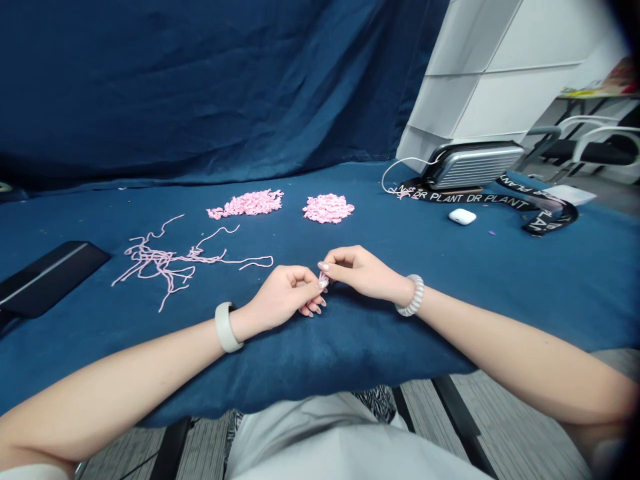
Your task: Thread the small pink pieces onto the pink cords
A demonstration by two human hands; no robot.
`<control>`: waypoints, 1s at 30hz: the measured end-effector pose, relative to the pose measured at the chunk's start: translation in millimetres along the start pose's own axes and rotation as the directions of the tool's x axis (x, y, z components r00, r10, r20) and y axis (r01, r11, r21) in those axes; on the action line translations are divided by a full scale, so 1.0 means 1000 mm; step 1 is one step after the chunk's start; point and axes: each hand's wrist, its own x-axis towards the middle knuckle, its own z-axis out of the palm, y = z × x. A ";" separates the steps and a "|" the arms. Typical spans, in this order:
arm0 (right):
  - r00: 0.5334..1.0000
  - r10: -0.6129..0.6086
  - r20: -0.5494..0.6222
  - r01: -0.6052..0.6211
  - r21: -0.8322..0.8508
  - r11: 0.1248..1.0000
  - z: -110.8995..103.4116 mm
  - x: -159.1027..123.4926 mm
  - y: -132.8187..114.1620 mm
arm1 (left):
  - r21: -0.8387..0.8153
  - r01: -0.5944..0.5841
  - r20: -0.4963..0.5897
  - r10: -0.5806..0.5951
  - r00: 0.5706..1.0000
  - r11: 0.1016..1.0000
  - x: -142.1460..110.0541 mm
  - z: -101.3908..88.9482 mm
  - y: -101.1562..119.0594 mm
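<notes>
My left hand [287, 293], with a pale band on its wrist, is closed in a pinch near the front of the blue-covered table [390, 347]. Against it, my right hand [364, 273] pinches too, thumb and forefinger pressed together. Between the fingertips shows a short bit of pink yarn [322, 276], mostly hidden by the fingers. To the left lies a loose tangle of pink yarn strands [163, 260]. Beyond the hands rest two flat heaps of small pink yarn pieces, a longer left heap [247, 204] and a rounder right heap [328, 209].
A black flat object [53, 277] sits at the left. On the right are a silver ribbed case [475, 165] with a white cord, a black lettered lanyard [463, 197] and a white earbud case [462, 216]. Blue cloth [200, 87] hangs behind the table.
</notes>
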 end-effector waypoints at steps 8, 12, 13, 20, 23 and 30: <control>1.000 -0.005 -0.007 0.005 -0.038 0.999 0.000 0.000 0.002 | -0.017 -0.013 -0.011 0.013 1.000 1.000 0.001 0.000 -0.001; 0.999 0.007 -0.036 -0.008 -0.032 0.999 0.001 0.001 0.002 | -0.007 -0.015 -0.004 0.015 1.000 1.000 0.002 0.000 -0.001; 0.999 0.009 -0.041 -0.010 -0.032 0.999 0.001 0.001 0.001 | -0.008 -0.014 -0.004 0.014 1.000 1.000 0.002 0.000 -0.001; 0.998 0.004 -0.063 -0.008 -0.054 0.999 0.002 0.001 0.000 | 0.019 -0.011 0.014 0.011 1.000 1.000 0.003 0.001 0.000; 0.998 0.004 -0.069 -0.008 -0.051 0.999 0.002 0.001 0.002 | 0.039 -0.022 0.028 0.021 0.999 0.999 0.003 0.001 -0.001; 0.999 -0.030 -0.040 0.030 0.006 1.000 -0.003 0.002 0.004 | 0.003 -0.032 0.025 0.032 0.999 0.999 0.002 0.000 -0.002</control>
